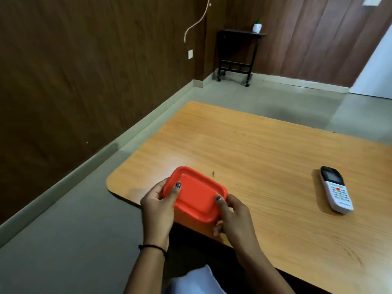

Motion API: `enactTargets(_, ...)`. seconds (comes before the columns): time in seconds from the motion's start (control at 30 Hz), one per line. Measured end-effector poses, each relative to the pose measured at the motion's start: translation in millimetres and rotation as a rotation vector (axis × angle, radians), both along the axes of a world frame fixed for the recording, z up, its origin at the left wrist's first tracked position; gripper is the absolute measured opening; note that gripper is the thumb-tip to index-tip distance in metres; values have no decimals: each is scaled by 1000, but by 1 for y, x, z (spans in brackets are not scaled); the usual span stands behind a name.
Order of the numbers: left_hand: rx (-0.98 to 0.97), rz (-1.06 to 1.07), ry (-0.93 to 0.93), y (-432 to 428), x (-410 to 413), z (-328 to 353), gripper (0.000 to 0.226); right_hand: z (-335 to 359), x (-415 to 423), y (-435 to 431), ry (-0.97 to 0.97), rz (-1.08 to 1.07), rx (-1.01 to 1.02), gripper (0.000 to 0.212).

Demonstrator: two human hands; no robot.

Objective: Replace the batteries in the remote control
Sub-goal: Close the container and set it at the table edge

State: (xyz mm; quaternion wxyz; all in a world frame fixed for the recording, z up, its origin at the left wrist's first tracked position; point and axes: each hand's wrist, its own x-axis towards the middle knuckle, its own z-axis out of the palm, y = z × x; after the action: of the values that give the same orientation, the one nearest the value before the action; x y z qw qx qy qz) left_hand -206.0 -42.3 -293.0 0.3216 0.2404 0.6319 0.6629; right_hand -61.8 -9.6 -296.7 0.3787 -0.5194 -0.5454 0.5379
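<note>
- An orange lidded container (194, 195) is held at the near corner of the wooden counter (265, 158), over its edge.
- The left grip (158, 205) is clenched on the container's left end, thumb on the lid; the right grip (230, 213) is clenched on its right end, thumb at the lid rim.
- The remote control (336, 188) lies face up on the counter, well apart to the right, untouched.
- No batteries are in view; whether they are inside the container cannot be told.
- The step in hand is judged to be opening the container, likely to fetch fresh batteries.
- Next, the lid rim would need to be pried up while the base is steadied.
</note>
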Motion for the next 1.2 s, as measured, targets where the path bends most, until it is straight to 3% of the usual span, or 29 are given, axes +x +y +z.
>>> enactTargets(0.17,-81,216,209,-3,-90,5,33,10,-76,-2,77,125,-18,18)
enactTargets(0.37,-188,204,372,20,-149,2,26,9,-136,16,99,128,-36,21)
enactTargets(0.53,-198,180,403,21,-157,-16,21,-10,-142,24,106,157,-191,37)
enactTargets(0.93,-274,146,456,23,-147,-2,24,-3,-134,18,186,149,-244,34)
enactTargets(1.07,-83,228,722,7,-100,13,18,14,-82,1,228,62,-162,23)
enactTargets(1.2,128,-55,769,10,-15,23,21,22,14,0,168,-142,-66,19)
